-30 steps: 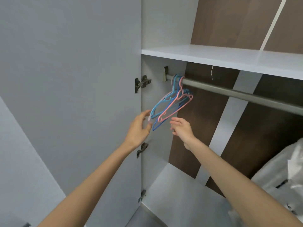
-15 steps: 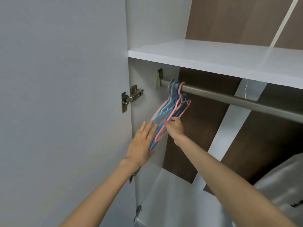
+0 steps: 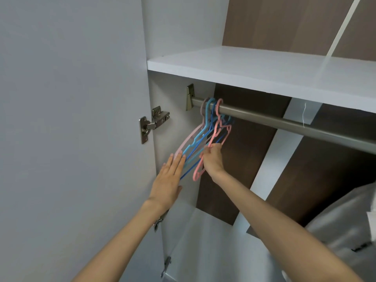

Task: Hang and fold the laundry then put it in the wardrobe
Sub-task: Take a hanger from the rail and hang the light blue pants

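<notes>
1. Your left hand [image 3: 169, 180] is flat, with the fingers straight and close together. The fingertips touch the lower arms of the hangers nearest the wardrobe's side wall, and the hand grips nothing.
2. Your right hand [image 3: 212, 161] is closed on the pink hanger [image 3: 196, 175], with thumb and curled fingers pinching its frame.
3. That pink hanger has its hook over the rail [image 3: 284, 124] and is the rightmost of the bunch. It hangs tilted, with its lower end pointing down and to the left, just beside your left hand's fingers.
4. The other hangers [image 3: 194, 140] are light blue, dark blue and pale pink. Their hooks sit at the rail's left end, just beside the rail bracket [image 3: 190, 97]. They slant down to the left and overlap so closely that you cannot count them for certain.
5. The rail runs from that bracket on the side wall out to the right, just under the white shelf [image 3: 264, 68].
6. The wardrobe door [image 3: 71, 119] stands open on the left, held by a metal hinge [image 3: 152, 124] roughly level with the rail's left end. Two lower hinges [image 3: 166, 264] show further down the door edge, and the upper one is partly hidden behind your left wrist.
7. A pale grey bundle [image 3: 345, 231] lies in the wardrobe's lower right corner, below the rail. You cannot tell whether it is clothing or a bag.
8. A thin white thread [image 3: 304, 117] dangles in front of the rail, below the shelf's front edge.
</notes>
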### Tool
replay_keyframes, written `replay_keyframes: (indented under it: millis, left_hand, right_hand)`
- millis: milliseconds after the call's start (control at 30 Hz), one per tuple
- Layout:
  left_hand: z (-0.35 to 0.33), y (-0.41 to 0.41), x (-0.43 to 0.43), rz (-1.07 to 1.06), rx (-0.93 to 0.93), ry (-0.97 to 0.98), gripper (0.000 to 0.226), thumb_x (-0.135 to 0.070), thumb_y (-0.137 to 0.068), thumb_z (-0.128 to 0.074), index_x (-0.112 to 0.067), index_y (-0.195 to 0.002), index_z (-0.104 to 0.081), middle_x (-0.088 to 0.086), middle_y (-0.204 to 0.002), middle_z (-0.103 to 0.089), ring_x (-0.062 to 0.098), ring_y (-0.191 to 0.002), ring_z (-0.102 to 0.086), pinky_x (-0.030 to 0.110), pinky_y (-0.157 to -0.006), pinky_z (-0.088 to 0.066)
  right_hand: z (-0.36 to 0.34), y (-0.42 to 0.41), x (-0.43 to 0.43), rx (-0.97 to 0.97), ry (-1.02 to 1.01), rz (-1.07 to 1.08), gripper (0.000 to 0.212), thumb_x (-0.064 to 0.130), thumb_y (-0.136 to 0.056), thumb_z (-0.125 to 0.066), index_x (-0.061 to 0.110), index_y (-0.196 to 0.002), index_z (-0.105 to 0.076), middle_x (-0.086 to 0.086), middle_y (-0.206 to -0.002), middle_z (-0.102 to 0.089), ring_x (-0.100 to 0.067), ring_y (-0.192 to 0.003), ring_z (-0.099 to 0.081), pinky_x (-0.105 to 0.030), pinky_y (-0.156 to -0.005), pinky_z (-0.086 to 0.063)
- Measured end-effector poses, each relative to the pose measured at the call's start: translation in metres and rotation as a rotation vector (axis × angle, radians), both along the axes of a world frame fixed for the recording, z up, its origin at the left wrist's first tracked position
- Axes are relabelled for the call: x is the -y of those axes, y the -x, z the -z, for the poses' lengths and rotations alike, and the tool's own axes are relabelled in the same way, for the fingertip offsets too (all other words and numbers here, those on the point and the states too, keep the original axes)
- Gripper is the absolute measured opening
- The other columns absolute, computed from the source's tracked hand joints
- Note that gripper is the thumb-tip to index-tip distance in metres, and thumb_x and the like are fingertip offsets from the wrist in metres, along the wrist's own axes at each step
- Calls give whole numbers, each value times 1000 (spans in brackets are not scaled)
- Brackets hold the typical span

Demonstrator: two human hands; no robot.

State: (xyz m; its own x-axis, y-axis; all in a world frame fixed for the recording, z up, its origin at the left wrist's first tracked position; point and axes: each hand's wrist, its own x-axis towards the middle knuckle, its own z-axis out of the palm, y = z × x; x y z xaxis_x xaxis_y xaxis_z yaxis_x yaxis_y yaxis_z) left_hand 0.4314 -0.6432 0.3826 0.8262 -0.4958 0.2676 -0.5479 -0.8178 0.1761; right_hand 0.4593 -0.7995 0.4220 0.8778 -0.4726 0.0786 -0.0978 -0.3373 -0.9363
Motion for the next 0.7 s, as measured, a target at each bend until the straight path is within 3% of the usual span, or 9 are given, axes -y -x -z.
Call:
replay_keyframes:
  millis: [100,267,400,567,700]
  left_hand:
    - [-1,4,-1,-16,-9,-21,92,-21,-91,-59,-15,-148,12,-4,-152,23,16,-140,21,30,-117,3]
    - [-8,13,-3,-41,-32,-34,91,-23,-92,-58,-15,-149,11,-1,-157,17,20,-145,14,30,-117,1]
    - [-17,21,-4,-50,-37,-52,90,-23,-92,-58,-16,-149,12,-1,-158,15,20,-146,12,31,-118,0]
    - [-25,34,-6,-36,-32,-65,88,-23,-92,-58,-18,-150,8,-2,-157,17,22,-146,10,33,-119,-2]
    - [-32,45,-6,-35,-23,-56,86,-23,-92,-58,-18,-151,6,-2,-158,15,22,-146,8,33,-118,-3]
  right_hand:
    - [-6,4,2,7,-48,-28,8,13,-100,-34,6,-104,-37,-9,-94,-52,-16,-79,-53,-18,-64,-39]
    - [-10,12,7,2,-107,-82,7,13,-101,-34,6,-102,-34,-2,-81,-50,-11,-70,-50,-29,-71,-40]
    - [-10,19,8,9,-142,-88,6,12,-101,-33,6,-102,-33,2,-78,-48,-5,-68,-48,-27,-76,-38]
    - [-15,30,11,18,-137,-115,4,10,-101,-33,7,-102,-33,-1,-81,-50,-6,-69,-48,-27,-76,-37]
    - [-19,38,14,11,-127,-108,6,14,-100,-36,9,-101,-33,-9,-91,-55,-21,-82,-53,-34,-78,-44]
